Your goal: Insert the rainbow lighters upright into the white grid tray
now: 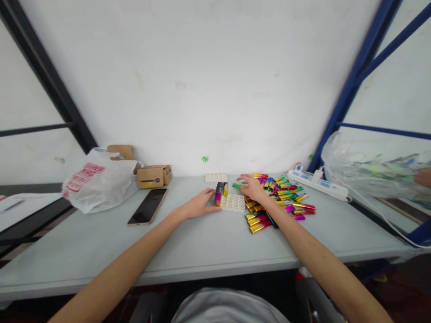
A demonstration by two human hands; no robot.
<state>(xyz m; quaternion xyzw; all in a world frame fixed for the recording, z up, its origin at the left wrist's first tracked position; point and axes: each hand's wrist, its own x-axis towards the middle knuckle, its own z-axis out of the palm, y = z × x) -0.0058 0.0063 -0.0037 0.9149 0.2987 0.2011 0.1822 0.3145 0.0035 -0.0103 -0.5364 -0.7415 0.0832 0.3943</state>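
Observation:
My left hand [202, 204] rests at the left end of a white tray [236, 202] with rows of round sockets, thumb along its near edge and fingers behind. Several lighters [218, 197] with shiny bodies and dark tops stand upright in the tray's left part; a yellow one [225, 190] stands at the back. On the right, my right hand [252, 186] is over the near-left of a loose pile of metallic coloured lighters [262, 220]. From its fingertips a green lighter [239, 185] points left, lying almost level behind the tray. The fingertips themselves are small and partly hidden.
A second white tray [216, 177] lies by the wall. To the left are a phone [148, 206], a cardboard box [154, 176] and a white plastic bag [101, 179]. A power strip [318, 183] lies right, beyond it a clear bag [367, 166] and another person's hand [423, 177].

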